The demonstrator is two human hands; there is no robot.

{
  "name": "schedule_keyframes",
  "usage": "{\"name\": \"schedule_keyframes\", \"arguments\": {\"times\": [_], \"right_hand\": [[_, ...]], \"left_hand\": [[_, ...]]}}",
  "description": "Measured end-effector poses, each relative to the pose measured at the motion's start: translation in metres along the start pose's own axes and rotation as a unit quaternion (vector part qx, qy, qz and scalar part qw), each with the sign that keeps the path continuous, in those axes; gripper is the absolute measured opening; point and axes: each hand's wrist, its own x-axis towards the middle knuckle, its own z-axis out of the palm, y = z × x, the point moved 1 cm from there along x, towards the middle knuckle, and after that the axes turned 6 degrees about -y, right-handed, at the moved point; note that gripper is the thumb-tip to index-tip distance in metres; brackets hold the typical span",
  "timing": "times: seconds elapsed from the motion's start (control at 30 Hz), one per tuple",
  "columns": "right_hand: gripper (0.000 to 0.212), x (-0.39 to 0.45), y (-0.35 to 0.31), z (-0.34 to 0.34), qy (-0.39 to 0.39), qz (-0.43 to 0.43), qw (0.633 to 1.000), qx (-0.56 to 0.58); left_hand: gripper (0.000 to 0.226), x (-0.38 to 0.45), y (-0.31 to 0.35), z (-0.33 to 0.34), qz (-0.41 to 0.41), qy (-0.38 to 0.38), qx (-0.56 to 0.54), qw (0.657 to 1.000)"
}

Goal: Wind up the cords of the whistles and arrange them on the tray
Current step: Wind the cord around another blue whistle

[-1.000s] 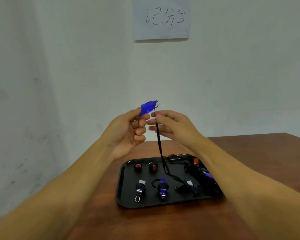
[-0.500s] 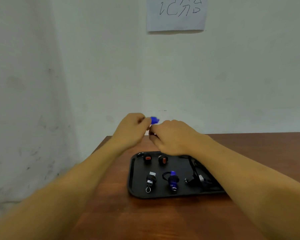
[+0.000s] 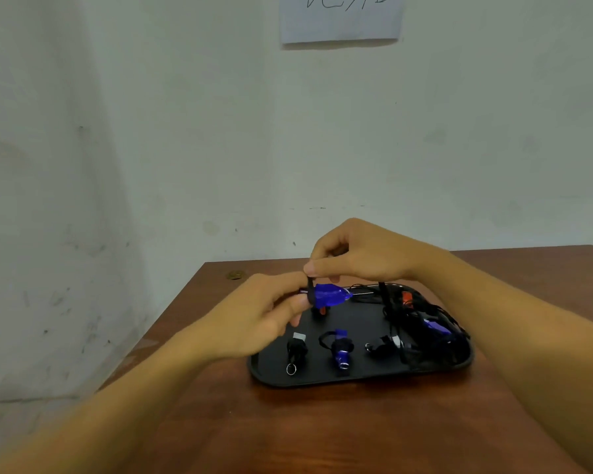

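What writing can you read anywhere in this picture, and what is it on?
Paper sheet on the wall: dark handwritten strokes, cut off by the top edge of the picture, so they cannot be read.
Whistles on the black tray: no lettering can be made out; too small and blurred.
Blue whistle held in the hands: no readable mark.

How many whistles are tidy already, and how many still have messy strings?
Done: at least two wound whistles, a grey-tipped one and a blue one, lie on the black plastic tray. In hand: the left hand holds a translucent blue whistle while the right hand wraps its black cord. Left: the tangled pile of cords.
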Motion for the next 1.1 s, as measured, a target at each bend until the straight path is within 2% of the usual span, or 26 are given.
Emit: {"name": "schedule_keyframes", "arguments": {"times": [0.1,0.17,0.27,0.37,0.43,0.53,0.63,0.7,0.8,0.9,1.0,1.1], "right_hand": [[0.022,-0.002,0.017,0.013,0.011,0.018,0.992,0.127],[0.016,0.000,0.028,0.023,0.017,0.028,0.978,0.205],[0.017,0.004,0.037,0.037,0.062,0.011,0.972,0.226],[0.020,0.004,0.045,0.050,0.115,-0.025,0.981,0.157],[0.020,0.003,0.051,0.056,0.127,-0.029,0.989,0.064],[0.019,0.001,0.057,0.059,0.118,-0.018,0.987,-0.111],[0.014,0.002,0.054,0.053,0.111,-0.036,0.980,-0.160],[0.009,0.008,0.058,0.048,0.101,-0.018,0.990,-0.100],[0.009,0.019,0.070,0.046,0.106,-0.001,0.994,0.025],[0.015,0.024,0.085,0.055,0.097,-0.004,0.982,0.162],[0.023,0.026,0.099,0.068,0.090,0.019,0.942,0.322],[0.022,0.031,0.107,0.080,0.088,0.047,0.911,0.401]], "left_hand": [[0.018,-0.004,-0.005,0.007,-0.003,0.042,-0.079,0.996],[0.028,-0.002,-0.009,0.009,-0.009,0.079,-0.150,0.986],[0.030,0.006,-0.020,0.009,-0.004,0.133,-0.225,0.965],[0.024,0.012,-0.034,0.014,-0.028,0.169,-0.245,0.954],[0.023,0.015,-0.042,0.020,-0.054,0.190,-0.227,0.954],[0.029,0.016,-0.057,0.028,-0.108,0.214,-0.109,0.965],[0.028,0.011,-0.070,0.036,-0.105,0.160,0.027,0.981],[0.027,0.008,-0.072,0.042,-0.069,0.106,0.085,0.988],[0.024,0.006,-0.070,0.047,-0.003,0.071,0.080,0.994],[0.021,0.005,-0.069,0.052,0.010,0.084,0.004,0.996],[0.021,0.005,-0.067,0.057,-0.006,0.097,-0.092,0.991],[0.021,0.010,-0.065,0.059,-0.007,0.122,-0.214,0.969]]}}
